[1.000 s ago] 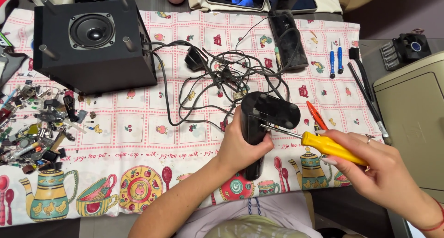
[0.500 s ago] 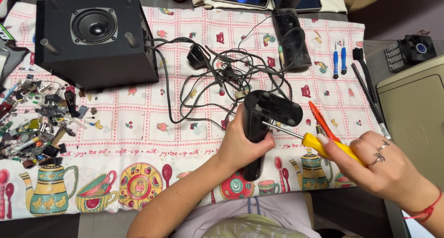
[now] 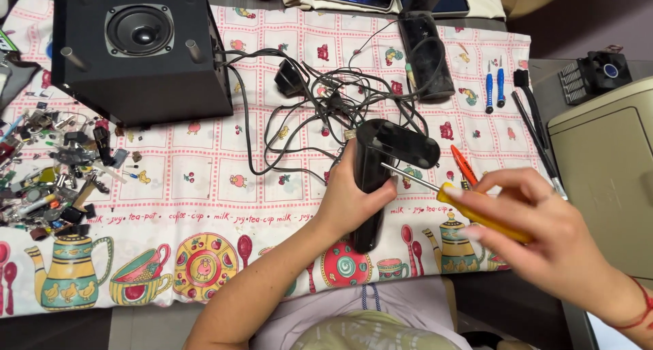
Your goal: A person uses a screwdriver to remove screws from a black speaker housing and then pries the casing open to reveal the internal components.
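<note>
Centre-right of frame, left hand [image 3: 350, 204] was clamped round the black speaker [image 3: 376, 176] over the cloth [image 3: 224, 200]. Right hand [image 3: 544, 231] fingers were closed on the yellow screwdriver [image 3: 469, 210], tip at the housing. Best kept square to the screw, with firm axial pressure, clear of the cables [image 3: 306, 112].

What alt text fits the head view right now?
The left hand grips a black speaker housing while the right hand sets a yellow-handled screwdriver against it, over a patterned tablecloth with tangled cables.
</note>
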